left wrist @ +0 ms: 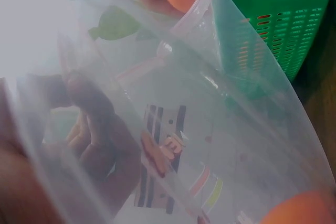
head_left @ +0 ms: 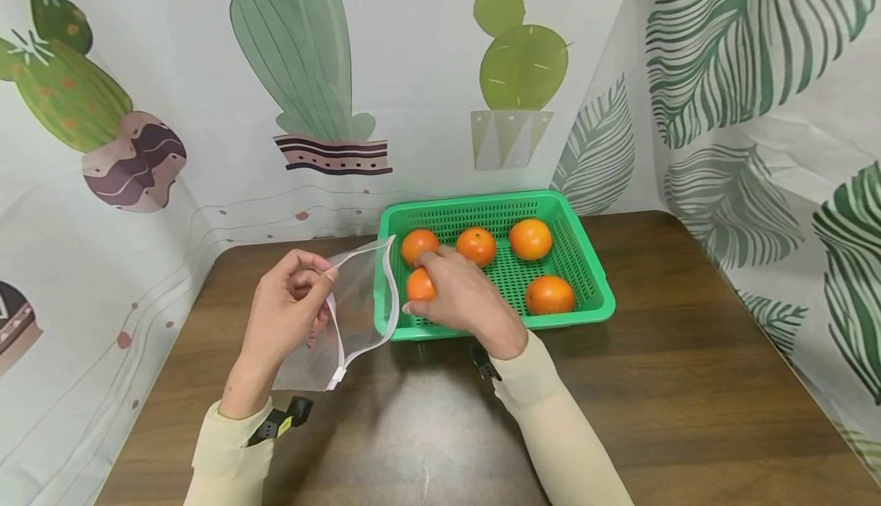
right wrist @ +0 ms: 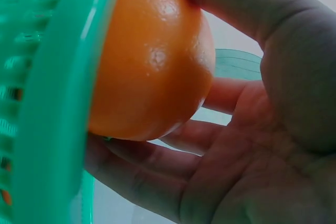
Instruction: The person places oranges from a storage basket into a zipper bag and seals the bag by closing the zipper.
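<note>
My left hand [head_left: 285, 303] pinches one side of the mouth of a clear slider zip bag [head_left: 361, 300] between thumb and fingers. The bag's mouth gapes toward the basket, its white slider at the lower corner. Inside the green basket [head_left: 599, 311], at its left, my right hand [head_left: 461, 288] grips an orange [head_left: 420, 285]. In the right wrist view, thumb and fingers lie on opposite sides of that orange [right wrist: 157, 61], behind the basket rim. A rounded orange shape [left wrist: 302, 211] shows at the left wrist view's lower corner; I cannot tell whether it is in the bag.
Several more oranges [head_left: 531, 239] sit in the basket, along its back and at the front right. The basket stands on a brown wooden table [head_left: 661, 384], near its back edge. A cactus-print cloth [head_left: 427, 108] hangs behind.
</note>
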The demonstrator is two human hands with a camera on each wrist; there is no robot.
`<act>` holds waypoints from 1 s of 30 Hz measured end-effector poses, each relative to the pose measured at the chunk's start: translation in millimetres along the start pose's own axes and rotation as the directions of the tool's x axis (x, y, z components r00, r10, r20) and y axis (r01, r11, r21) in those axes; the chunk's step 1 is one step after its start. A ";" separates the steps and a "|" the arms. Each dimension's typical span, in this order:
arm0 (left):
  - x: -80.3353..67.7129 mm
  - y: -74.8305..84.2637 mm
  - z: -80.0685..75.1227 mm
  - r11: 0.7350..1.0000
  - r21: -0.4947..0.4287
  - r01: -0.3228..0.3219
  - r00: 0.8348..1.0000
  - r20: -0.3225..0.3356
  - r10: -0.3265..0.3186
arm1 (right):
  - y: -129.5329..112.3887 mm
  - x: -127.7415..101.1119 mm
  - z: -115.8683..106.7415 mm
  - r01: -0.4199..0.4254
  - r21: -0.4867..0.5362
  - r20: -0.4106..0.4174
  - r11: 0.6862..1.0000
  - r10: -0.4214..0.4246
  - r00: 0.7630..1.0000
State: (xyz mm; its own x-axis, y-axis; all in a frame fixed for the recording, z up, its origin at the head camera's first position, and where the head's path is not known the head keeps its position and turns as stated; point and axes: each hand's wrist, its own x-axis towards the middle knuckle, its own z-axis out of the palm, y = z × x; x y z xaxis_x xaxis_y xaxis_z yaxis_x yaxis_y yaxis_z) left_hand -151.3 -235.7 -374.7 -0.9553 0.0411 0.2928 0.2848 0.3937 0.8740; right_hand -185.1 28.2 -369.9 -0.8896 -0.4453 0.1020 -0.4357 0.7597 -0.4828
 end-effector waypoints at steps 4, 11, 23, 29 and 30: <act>-0.4 -0.2 0.1 1.000 -0.009 0.005 1.000 0.004 -0.005 | -1.1 0.2 1.0 0.009 0.030 -0.006 0.999 -0.008 1.000; 0.2 -0.5 0.2 1.000 -0.009 0.000 1.000 0.004 0.000 | -4.8 -1.3 1.0 0.030 0.065 -0.013 0.997 -0.030 0.999; 0.6 -0.4 1.4 1.000 -0.002 0.002 1.000 0.007 -0.002 | -12.3 -3.3 1.8 0.085 0.079 -0.046 0.993 -0.082 0.996; 0.6 -1.2 1.6 1.000 0.013 -0.006 1.000 0.013 0.005 | -14.5 -6.1 -0.3 0.108 0.077 -0.067 0.991 -0.103 0.992; 0.6 -1.2 1.6 1.000 0.014 -0.007 1.000 0.015 0.007 | -15.0 -6.7 -0.9 0.112 0.078 -0.070 0.991 -0.106 0.992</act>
State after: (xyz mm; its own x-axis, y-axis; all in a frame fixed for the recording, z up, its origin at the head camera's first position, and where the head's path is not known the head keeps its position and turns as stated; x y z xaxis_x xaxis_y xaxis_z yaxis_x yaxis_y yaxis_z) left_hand -152.3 -234.7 -376.2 -0.9543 0.0572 0.2932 0.2905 0.4062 0.8664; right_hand -172.8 20.2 -362.7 -0.8456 -0.4893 0.2134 -0.5202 0.6658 -0.5349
